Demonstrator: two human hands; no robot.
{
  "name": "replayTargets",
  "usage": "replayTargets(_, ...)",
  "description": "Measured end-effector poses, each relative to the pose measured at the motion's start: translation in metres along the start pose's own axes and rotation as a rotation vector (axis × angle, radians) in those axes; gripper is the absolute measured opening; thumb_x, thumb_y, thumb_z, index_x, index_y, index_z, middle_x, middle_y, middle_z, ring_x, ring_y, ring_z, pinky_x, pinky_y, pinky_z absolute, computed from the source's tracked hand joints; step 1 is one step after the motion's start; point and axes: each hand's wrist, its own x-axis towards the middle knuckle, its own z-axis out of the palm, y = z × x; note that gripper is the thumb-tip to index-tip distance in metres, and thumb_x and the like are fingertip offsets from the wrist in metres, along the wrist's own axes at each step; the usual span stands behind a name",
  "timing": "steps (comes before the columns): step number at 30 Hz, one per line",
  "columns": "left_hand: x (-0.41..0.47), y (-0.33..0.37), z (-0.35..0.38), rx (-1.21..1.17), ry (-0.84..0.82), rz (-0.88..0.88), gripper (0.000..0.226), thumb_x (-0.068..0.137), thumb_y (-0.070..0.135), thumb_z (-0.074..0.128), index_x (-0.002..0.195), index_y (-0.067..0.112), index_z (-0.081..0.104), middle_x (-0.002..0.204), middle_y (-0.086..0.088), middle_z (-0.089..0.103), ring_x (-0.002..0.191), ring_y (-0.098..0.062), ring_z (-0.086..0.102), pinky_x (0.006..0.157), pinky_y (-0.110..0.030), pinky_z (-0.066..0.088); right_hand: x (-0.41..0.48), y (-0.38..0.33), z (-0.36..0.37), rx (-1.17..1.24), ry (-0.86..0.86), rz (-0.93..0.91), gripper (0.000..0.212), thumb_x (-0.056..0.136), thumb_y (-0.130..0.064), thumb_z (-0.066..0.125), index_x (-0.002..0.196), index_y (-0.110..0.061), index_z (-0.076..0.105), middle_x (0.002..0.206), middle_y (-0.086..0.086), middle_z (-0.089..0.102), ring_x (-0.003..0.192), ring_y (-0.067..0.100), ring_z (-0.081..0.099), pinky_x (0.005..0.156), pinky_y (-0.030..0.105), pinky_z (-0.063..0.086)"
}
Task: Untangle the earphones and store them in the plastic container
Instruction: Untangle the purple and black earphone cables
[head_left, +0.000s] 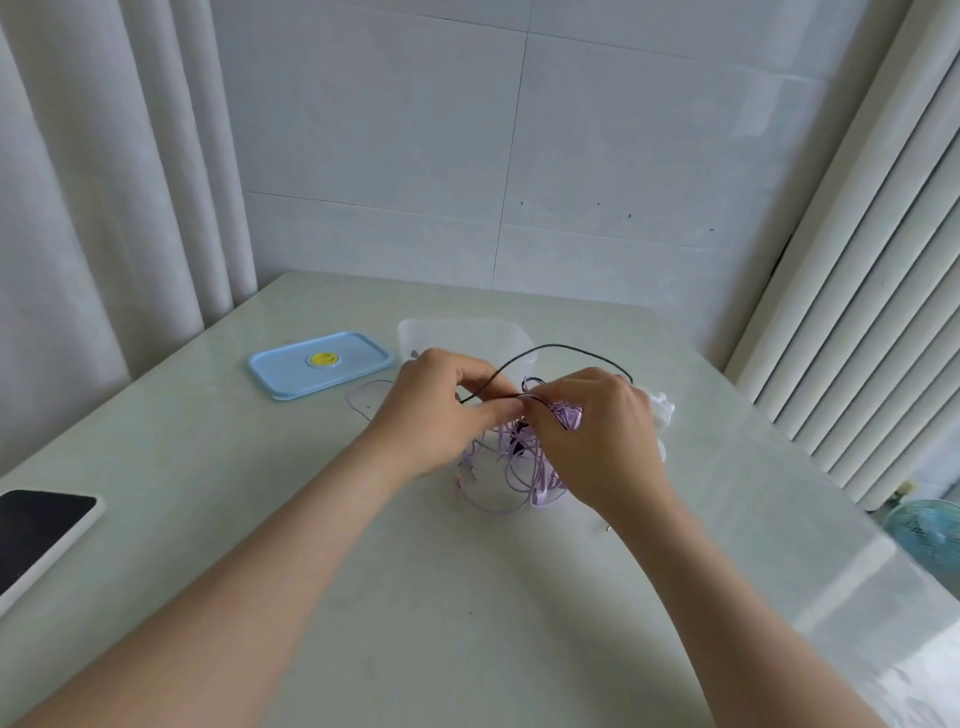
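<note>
A tangle of lilac earphone cables (524, 467) lies on the pale table, mixed with a thin black cable (561, 347) that arches up above both hands. My left hand (441, 410) pinches the black cable between thumb and fingers. My right hand (592, 431) pinches the knot of cables just to its right, and a white earphone bundle (662, 408) peeks out behind it. The clear plastic container (457, 332) stands open right behind my hands. One lilac loop (363, 400) trails off to the left.
The container's blue lid (319, 364) with a yellow sticker lies flat to the left. A dark-screened phone (36, 535) rests at the table's left edge. Curtains hang on both sides, a tiled wall stands behind, and a small fan (924, 530) sits beyond the right edge.
</note>
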Motion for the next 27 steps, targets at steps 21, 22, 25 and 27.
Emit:
replayTargets(21,0.018,-0.002,-0.007,-0.851,0.359,-0.350,0.029,0.113,0.032,0.045,0.088,0.019,0.042,0.067,0.001,0.036,0.046,-0.013,0.030,0.047,-0.025,0.031,0.004,0.012,-0.001,-0.223,-0.116,0.136,0.021,0.088,-0.021,0.076,0.099,-0.037,0.080,0.099,-0.006,0.066,0.102,0.026,0.058,0.084,0.034,0.034)
replayTargets(22,0.017,-0.007,-0.008,-0.593,0.385,-0.250,0.026,0.110,0.033,0.052,0.090,0.018,0.045,0.067,0.003,0.037,0.048,-0.011,0.030,0.049,-0.024,0.030,0.003,0.012,-0.002,-0.250,-0.123,0.136,0.024,0.088,-0.019,0.074,0.101,-0.037,0.080,0.104,-0.005,0.066,0.105,0.026,0.056,0.084,0.033,0.030)
replayTargets(25,0.011,-0.018,-0.014,0.082,0.364,0.073,0.029,0.090,0.043,0.079,0.086,0.023,0.058,0.062,0.011,0.047,0.056,-0.006,0.045,0.057,-0.024,0.040,0.004,0.017,-0.005,-0.341,-0.098,0.132,0.032,0.090,-0.009,0.068,0.107,-0.033,0.079,0.114,-0.001,0.065,0.111,0.030,0.052,0.089,0.035,0.030)
replayTargets(27,0.006,-0.017,-0.017,0.371,0.234,0.074,0.039,0.077,0.063,0.082,0.078,0.027,0.067,0.067,0.010,0.058,0.066,-0.006,0.055,0.060,-0.026,0.046,0.007,0.025,-0.007,-0.324,-0.035,0.144,0.027,0.092,-0.009,0.070,0.106,-0.030,0.080,0.109,0.001,0.066,0.106,0.032,0.054,0.089,0.037,0.036)
